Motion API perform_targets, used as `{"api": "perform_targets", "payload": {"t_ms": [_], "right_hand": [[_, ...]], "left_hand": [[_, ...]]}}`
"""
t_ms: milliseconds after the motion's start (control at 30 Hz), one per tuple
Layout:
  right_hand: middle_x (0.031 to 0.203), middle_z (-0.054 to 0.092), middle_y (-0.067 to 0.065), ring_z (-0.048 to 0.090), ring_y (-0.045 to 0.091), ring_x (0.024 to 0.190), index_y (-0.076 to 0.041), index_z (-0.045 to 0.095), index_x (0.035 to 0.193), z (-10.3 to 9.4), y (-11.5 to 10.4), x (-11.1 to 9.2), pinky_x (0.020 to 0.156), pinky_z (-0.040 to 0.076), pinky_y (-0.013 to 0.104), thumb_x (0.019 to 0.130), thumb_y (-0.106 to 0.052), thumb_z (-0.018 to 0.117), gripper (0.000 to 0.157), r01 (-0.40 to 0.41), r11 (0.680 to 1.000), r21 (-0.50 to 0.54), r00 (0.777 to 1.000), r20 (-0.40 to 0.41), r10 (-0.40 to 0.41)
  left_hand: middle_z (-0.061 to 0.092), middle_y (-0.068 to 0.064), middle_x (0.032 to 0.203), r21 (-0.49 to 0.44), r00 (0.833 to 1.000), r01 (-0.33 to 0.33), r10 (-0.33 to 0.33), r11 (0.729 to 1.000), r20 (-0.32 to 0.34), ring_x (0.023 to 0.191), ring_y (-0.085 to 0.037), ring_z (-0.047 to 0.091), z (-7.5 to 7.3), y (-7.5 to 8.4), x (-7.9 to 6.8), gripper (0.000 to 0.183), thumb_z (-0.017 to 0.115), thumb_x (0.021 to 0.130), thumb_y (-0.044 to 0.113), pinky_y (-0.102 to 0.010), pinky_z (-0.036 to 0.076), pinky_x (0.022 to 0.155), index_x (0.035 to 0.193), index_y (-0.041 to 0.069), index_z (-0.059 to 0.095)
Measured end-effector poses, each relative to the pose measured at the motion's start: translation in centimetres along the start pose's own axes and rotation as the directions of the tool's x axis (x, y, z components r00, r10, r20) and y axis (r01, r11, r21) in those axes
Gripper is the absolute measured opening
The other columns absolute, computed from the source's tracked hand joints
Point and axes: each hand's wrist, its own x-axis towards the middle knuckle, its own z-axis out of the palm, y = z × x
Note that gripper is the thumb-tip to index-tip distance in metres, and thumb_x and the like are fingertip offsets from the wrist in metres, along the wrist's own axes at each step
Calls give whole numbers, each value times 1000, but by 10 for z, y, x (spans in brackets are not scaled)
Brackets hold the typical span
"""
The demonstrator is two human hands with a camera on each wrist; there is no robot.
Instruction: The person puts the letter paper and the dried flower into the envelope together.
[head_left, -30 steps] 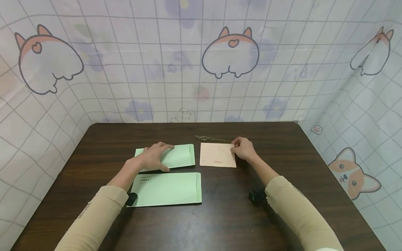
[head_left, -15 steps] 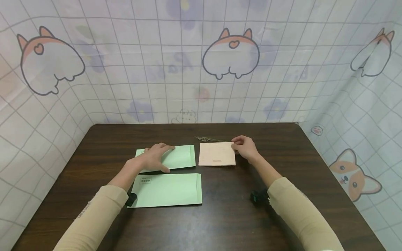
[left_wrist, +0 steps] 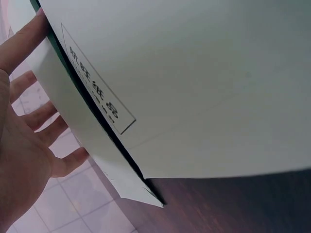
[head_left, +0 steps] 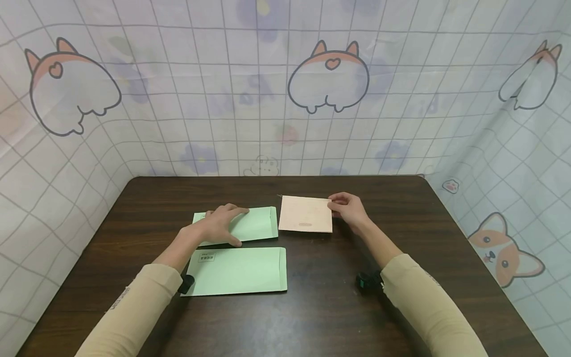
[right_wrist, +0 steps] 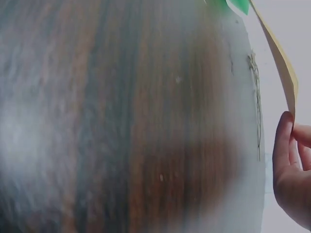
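My right hand (head_left: pixel 349 210) pinches the right edge of a pale peach envelope (head_left: pixel 305 214) between thumb and fingers. In the right wrist view this envelope (right_wrist: pixel 282 63) is raised off the table, above a dried grass sprig (right_wrist: pixel 257 97). From the head, the envelope covers nearly all of the sprig. My left hand (head_left: pixel 217 225) rests with spread fingers on the farther light green envelope (head_left: pixel 257 222). Nearer to me lies a second green envelope (head_left: pixel 238 271), with a small printed box of characters at its upper left.
The dark wood table (head_left: pixel 312 307) ends at a back edge against a patterned curtain (head_left: pixel 250 114). More curtain hangs along both sides. A black device (head_left: pixel 367 281) shows by the right wrist, another (head_left: pixel 186 283) by the left wrist.
The peach envelope has risen and shifted slightly left and away from me, hiding the sprig that lay visible behind it. My left hand and the green envelopes stay put.
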Motion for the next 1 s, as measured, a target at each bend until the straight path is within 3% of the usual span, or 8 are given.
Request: {"api": "perform_targets", "payload": {"t_ms": [233, 1000], "right_hand": [[114, 63, 14, 65, 21, 97, 7, 62, 125, 12, 0, 1, 90, 57, 39, 100, -4, 66, 27, 5, 999, 51, 1000, 20, -6], [110, 67, 16, 66, 23, 94, 9, 67, 119, 22, -9, 0, 89, 57, 47, 98, -4, 70, 25, -9, 1000, -8, 995, 103, 10]], "left_hand": [[35, -19, 157, -2, 1000, 4, -4, 1000, 4, 144, -44, 31, 0, 1, 0, 94, 88, 83, 38, -78, 19, 106, 160, 16, 38], [37, -21, 155, 3, 1000, -5, 5, 1000, -8, 142, -45, 34, -2, 3, -1, 94, 89, 82, 37, -79, 20, 105, 159, 13, 39]]}}
